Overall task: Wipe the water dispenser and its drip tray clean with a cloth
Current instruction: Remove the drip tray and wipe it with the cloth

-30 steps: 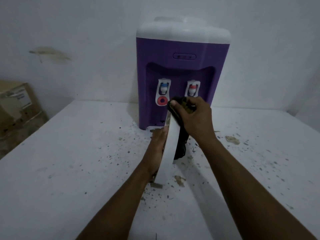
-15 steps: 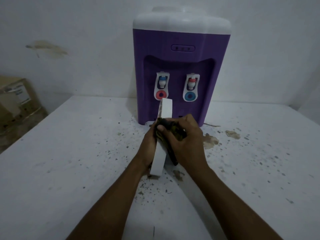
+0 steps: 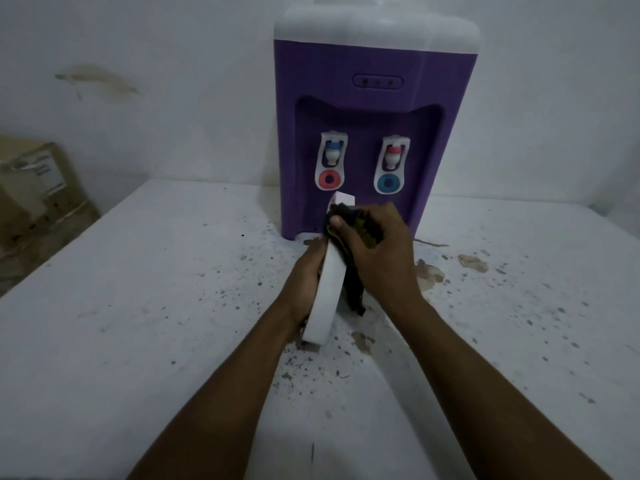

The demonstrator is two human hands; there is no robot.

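A purple water dispenser (image 3: 374, 109) with a white top and two taps stands at the back of the white table (image 3: 138, 306). In front of it my left hand (image 3: 308, 275) holds the white drip tray (image 3: 327, 292) on edge, its near end touching the table. My right hand (image 3: 377, 247) grips a dark cloth (image 3: 353, 282) and presses it against the tray's right face near the top end. The cloth's loose end hangs down beside the tray. The tray's right face is mostly hidden.
The table is scattered with dark specks and brown stains (image 3: 429, 271) around the dispenser's foot. A cardboard box (image 3: 34, 195) sits beyond the table's left edge. A stained white wall (image 3: 138, 98) runs behind.
My right hand with the cloth slid from the tray's far end down toward its middle, then back up to the far end. The view has shifted and the dispenser looks closer.
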